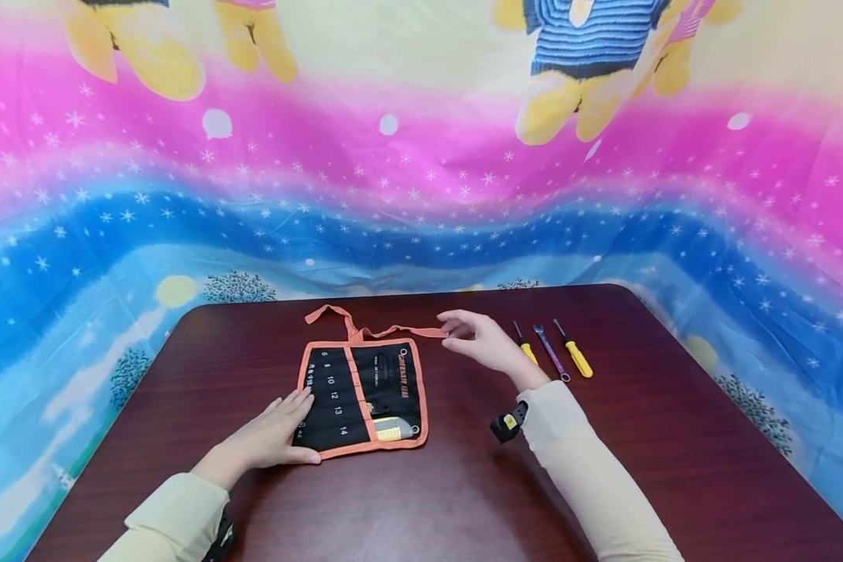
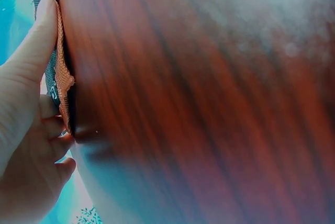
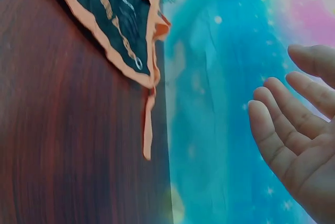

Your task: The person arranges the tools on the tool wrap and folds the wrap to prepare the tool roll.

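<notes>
A black tool roll [image 1: 330,398] with orange trim lies spread flat on the table, numbers printed along its pockets. At its lower right a yellow-and-grey utility knife [image 1: 393,428] sits in a pocket. My left hand [image 1: 270,434] rests on the roll's left edge, fingers extended; the left wrist view shows the thumb [image 2: 44,30] along the orange border. An orange tie strap [image 1: 396,332] trails from the roll's far edge. My right hand [image 1: 488,343] hovers by the strap's right end, fingers loosely bent, and the right wrist view shows it apart from the strap [image 3: 148,130].
Right of my right hand lie a yellow-handled screwdriver [image 1: 527,349], a combination wrench [image 1: 551,353] and a second yellow-handled screwdriver [image 1: 576,357]. A printed cloth backdrop [image 1: 393,203] hangs behind the dark wooden table [image 1: 421,507].
</notes>
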A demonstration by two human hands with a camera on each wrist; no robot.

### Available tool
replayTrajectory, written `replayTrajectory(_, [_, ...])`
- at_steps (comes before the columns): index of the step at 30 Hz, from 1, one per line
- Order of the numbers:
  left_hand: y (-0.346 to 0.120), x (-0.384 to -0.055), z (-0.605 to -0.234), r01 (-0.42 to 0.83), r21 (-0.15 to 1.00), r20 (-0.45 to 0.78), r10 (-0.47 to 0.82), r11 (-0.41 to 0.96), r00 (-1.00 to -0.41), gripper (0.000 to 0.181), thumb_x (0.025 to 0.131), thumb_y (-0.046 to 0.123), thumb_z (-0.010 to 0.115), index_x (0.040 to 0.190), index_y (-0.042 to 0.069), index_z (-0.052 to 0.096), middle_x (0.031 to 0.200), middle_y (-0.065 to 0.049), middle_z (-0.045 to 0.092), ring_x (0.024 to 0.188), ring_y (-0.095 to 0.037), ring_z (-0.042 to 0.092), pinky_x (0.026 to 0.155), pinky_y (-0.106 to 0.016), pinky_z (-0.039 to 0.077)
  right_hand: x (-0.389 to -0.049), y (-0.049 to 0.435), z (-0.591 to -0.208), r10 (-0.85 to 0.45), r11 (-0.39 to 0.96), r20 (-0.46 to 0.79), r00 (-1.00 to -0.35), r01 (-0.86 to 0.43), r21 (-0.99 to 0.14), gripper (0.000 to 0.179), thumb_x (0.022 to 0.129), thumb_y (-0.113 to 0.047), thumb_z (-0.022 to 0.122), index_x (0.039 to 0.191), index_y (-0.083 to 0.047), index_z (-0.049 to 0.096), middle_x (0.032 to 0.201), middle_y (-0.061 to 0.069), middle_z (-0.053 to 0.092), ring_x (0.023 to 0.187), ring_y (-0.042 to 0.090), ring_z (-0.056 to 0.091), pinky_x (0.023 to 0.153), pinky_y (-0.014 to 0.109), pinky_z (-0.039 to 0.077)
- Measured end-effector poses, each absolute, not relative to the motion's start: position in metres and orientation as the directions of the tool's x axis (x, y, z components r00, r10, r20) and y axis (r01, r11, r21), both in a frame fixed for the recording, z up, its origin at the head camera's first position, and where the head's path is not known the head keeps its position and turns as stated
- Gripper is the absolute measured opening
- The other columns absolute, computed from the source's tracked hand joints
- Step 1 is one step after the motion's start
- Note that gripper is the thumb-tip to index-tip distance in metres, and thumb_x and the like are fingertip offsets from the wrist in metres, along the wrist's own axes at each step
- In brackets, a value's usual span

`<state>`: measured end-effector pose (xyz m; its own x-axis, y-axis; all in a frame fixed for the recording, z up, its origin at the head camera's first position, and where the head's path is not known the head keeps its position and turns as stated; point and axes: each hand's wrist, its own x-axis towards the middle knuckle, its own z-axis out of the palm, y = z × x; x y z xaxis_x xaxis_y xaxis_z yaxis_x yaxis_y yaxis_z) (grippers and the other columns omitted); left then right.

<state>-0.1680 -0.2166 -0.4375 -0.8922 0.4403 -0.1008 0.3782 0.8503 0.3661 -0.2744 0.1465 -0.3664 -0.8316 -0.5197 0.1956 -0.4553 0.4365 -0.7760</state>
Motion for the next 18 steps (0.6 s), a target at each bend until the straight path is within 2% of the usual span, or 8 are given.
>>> replayTrajectory(13, [-0.216, -0.167, -0.438, 0.376, 0.368, -0.105, 0.44, 0.85, -0.892, 0.104, 0.071, 0.062, 0.065, 0.138, -0.009, 0.031, 0.144, -0.027, 0.025, 0.132, -0.04, 0.021, 0.104, -0.054, 0.018, -0.277, 0.198, -0.37, -0.358, 0.454, 0.194, -0.913, -0.352, -0.818, 0.046, 0.089, -0.012, 0.062, 0.131, -0.002, 0.047, 0.114, 0.018, 0.056, 0.098, 0.031, 0.054, 0.077, 0.038, 0.051])
replayTrajectory(18, [-0.215, -0.167, -0.436, 0.372, 0.373, -0.106, 0.438, 0.85, -0.893, 0.104, 0.071, 0.061, 0.066, 0.138, -0.01, 0.031, 0.144, -0.027, 0.025, 0.132, -0.04, 0.02, 0.105, -0.054, 0.017, -0.281, 0.216, -0.382, -0.31, 0.47, 0.15, -0.939, -0.288, -0.834, 0.047, 0.09, -0.014, 0.061, 0.133, -0.003, 0.046, 0.116, 0.019, 0.054, 0.099, 0.03, 0.053, 0.078, 0.036, 0.051])
